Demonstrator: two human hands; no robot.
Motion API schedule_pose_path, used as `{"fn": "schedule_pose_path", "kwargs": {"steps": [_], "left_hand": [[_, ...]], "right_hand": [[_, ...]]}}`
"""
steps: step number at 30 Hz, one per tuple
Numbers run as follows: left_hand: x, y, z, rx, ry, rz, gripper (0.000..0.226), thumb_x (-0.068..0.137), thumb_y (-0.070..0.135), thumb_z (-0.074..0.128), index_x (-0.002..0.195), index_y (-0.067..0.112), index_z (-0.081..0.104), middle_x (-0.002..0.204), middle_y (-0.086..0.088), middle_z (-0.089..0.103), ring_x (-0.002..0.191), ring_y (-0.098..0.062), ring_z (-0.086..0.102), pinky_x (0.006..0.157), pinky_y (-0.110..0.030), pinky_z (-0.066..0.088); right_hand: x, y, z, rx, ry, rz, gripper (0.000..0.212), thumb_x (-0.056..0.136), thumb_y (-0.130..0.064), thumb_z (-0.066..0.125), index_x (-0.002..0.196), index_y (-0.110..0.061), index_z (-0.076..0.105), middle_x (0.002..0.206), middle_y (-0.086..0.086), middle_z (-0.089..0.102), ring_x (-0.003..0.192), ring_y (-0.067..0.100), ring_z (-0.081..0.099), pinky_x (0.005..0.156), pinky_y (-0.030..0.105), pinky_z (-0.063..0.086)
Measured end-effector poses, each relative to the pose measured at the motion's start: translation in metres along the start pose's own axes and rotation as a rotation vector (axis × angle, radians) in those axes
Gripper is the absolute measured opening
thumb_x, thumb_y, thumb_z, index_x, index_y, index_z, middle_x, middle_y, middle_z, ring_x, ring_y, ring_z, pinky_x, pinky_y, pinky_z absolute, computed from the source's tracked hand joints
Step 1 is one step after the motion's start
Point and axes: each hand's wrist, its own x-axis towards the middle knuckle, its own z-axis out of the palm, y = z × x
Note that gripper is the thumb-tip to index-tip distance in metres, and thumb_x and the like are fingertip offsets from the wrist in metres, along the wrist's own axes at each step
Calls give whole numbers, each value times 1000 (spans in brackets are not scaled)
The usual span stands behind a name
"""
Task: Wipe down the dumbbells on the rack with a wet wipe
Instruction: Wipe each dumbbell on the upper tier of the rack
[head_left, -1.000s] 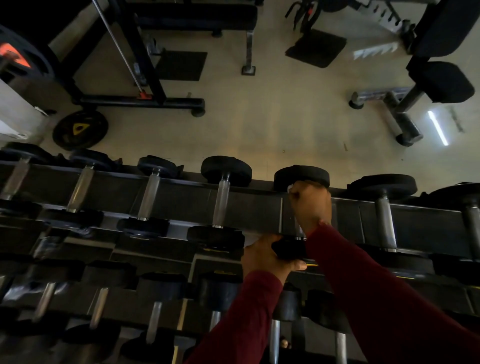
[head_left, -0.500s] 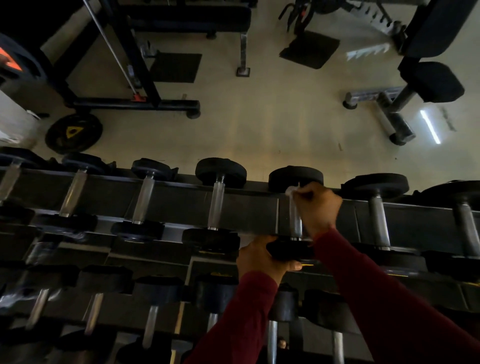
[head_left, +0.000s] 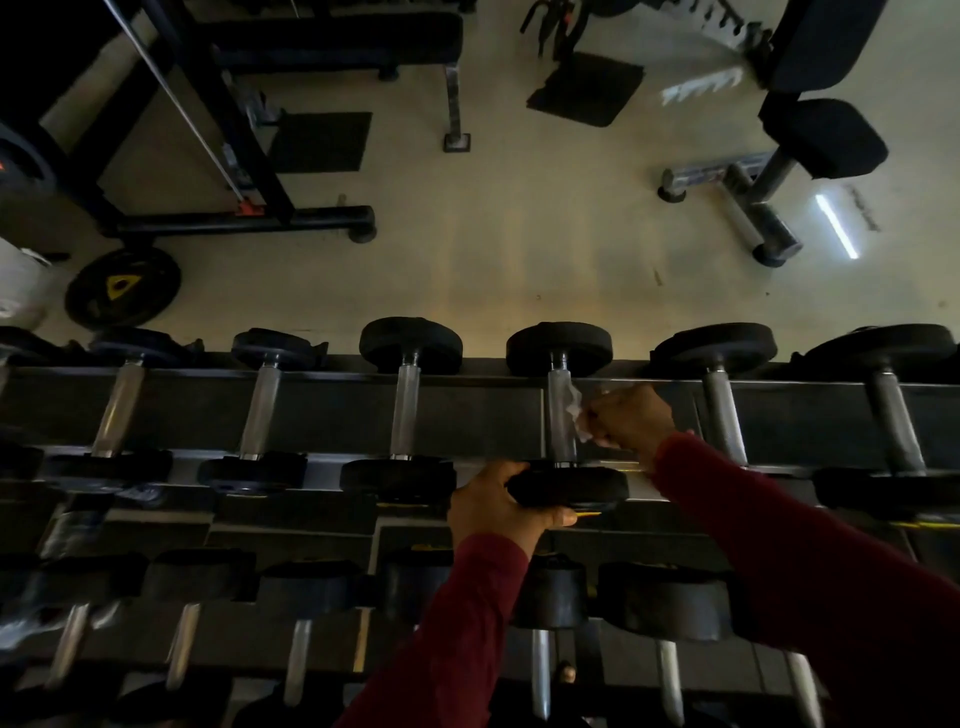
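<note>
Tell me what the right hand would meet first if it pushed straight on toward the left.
Likely the shiny metal handle of the black dumbbell: the right hand grips a crumpled white wipe just beside it, perhaps already touching; depth is unclear.

No words, numbers or brand names can be read anywhere in this dim gym view. The one clear marking is a yellow triangular emblem on a black weight plate (head_left: 123, 287) lying on the floor at about ten o'clock; any lettering inside it is too small to make out. Thin yellow strips (head_left: 587, 514), perhaps labels, show on the rack edge near the centre, at about five o'clock from the middle, but they are blurred and unreadable.
</note>
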Motion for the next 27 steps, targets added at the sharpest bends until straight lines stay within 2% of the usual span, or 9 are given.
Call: {"fn": "schedule_pose_path", "kwargs": {"steps": [5, 7, 9, 11, 13, 17, 19, 22, 27], "left_hand": [[2, -1, 1, 13, -2, -1, 73, 40, 45, 97, 107, 33, 70, 100, 17, 69, 95, -5, 64, 91, -28, 55], [2, -3, 2, 15, -1, -5, 75, 38, 48, 96, 107, 34, 69, 102, 16, 70, 96, -5, 64, 90, -30, 56], [2, -3, 3, 7, 5, -14, 73, 38, 47, 97, 105, 34, 69, 102, 16, 69, 98, -5, 64, 91, -30, 55], [1, -3, 3, 4, 9, -14, 70, 39, 44, 97, 102, 34, 69, 101, 17, 69, 97, -6, 64, 91, -27, 54], [1, 0, 1, 10, 10, -15, 69, 39, 45, 97, 102, 34, 69, 101, 16, 69, 96, -6, 64, 91, -27, 54], [-1, 2, -1, 29, 11, 5, 69, 41, 48, 95, 104, 34, 70, 103, 16, 70, 97, -6, 64, 92, -30, 54], [-2, 3, -1, 22, 11, 11, 69, 42, 46, 96, 105, 32, 70, 104, 14, 70, 95, -6, 65, 92, -30, 55], [-3, 4, -2, 6, 14, 8, 71, 42, 45, 96, 106, 31, 70, 105, 14, 70, 96, -5, 65, 92, -28, 55], [-5, 7, -4, -6, 11, -7, 70, 42, 43, 97, 106, 31, 71, 106, 14, 71, 98, -6, 65, 92, -27, 54]], "right_hand": [[-9, 16, -2, -349, -91, -22, 24, 84, -31, 74, 102, -16, 70, 100, 2, 69, 87, 12, 65, 75, 25, 54], [-13, 15, -1, -357, -54, -99, 17, 85, -31, 74, 98, -22, 72, 96, -5, 68, 89, 8, 64, 84, 28, 55], [-17, 12, 4, -264, 46, -212, 11, 84, -29, 75, 93, -23, 74, 90, -10, 68, 87, 4, 64, 92, 31, 54], [-17, 4, 9, -270, 184, -399, 11, 85, -28, 74, 92, -20, 74, 90, -6, 71, 84, 5, 65, 88, 29, 54], [-10, -9, 13, -337, 237, -594, 9, 86, -19, 72, 94, -19, 75, 95, -2, 74, 84, 7, 67, 84, 23, 53], [4, -31, 18, -686, 107, -819, 25, 85, 0, 64, 101, -14, 76, 104, 2, 73, 96, 15, 68, 88, 25, 52], [8, -37, 16, -775, 11, -806, 23, 86, -2, 63, 99, -16, 76, 104, -1, 72, 91, 12, 68, 84, 25, 54], [7, -35, 7, -909, -126, -859, 11, 90, -16, 64, 96, -17, 74, 100, -1, 71, 81, 5, 65, 82, 24, 55], [-1, -40, 2, -1186, -244, -1003, 19, 90, -13, 62, 106, -15, 72, 110, 2, 68, 97, 13, 65, 92, 28, 51]]}}
